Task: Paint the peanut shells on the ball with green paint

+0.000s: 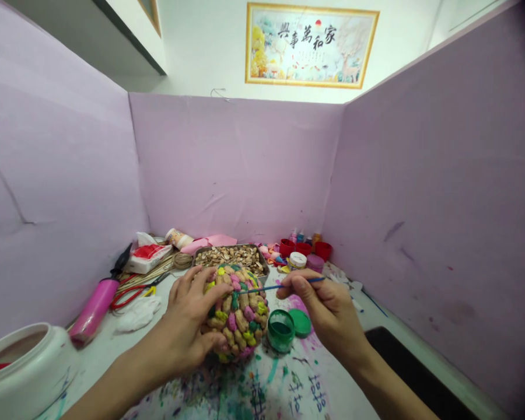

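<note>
My left hand [196,318] grips the left side of a round ball covered in peanuts [240,326], its fingers spread over the curve. Some of the peanut shells are painted pink, yellow or dark green; others are bare tan. Between the fingertips of my right hand [324,297] is a thin blue paintbrush [271,287], whose tip reaches a shell near the top of the ball. Just right of the ball stands an uncapped jar of green paint [280,331]. Its green lid [300,322] lies beside it.
Behind the ball is a metal tray of peanuts [262,269]. Paint pots [297,261] and red cups [323,251] stand at the back right. On the left are a pink pump [94,312], red-handled scissors [126,296], tissues [149,256] and a white pot [48,361]. Lilac panels [240,169] enclose the table.
</note>
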The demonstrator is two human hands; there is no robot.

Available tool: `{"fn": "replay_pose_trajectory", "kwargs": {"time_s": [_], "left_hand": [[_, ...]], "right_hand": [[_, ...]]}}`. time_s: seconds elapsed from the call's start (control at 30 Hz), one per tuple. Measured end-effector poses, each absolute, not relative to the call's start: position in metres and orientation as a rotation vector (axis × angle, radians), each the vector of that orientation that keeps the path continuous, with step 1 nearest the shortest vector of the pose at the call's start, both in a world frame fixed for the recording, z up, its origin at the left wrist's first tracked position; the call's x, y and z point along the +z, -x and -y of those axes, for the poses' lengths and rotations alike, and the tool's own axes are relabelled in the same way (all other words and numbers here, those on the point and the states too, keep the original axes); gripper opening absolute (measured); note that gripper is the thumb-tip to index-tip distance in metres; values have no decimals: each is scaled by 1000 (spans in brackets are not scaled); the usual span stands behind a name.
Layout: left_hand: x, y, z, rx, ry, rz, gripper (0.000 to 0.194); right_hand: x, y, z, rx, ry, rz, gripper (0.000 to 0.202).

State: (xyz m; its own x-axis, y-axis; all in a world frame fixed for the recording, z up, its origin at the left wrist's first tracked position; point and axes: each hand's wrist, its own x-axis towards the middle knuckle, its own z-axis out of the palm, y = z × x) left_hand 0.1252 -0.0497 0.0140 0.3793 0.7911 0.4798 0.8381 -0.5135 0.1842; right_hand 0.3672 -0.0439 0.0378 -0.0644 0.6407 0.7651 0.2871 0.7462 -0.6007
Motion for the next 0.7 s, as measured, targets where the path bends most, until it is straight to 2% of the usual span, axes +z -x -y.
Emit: {"fn": "replay_pose_trajectory", "kwargs": {"time_s": [0.53,0.7], "left_hand": [[13,-123,48,-781,2544,1517,66],[13,-123,50,-799,2548,1495,62]], "right_hand": [[41,-366,47,302,768,1657,29],[42,-367,49,294,793,1684,31]]}}
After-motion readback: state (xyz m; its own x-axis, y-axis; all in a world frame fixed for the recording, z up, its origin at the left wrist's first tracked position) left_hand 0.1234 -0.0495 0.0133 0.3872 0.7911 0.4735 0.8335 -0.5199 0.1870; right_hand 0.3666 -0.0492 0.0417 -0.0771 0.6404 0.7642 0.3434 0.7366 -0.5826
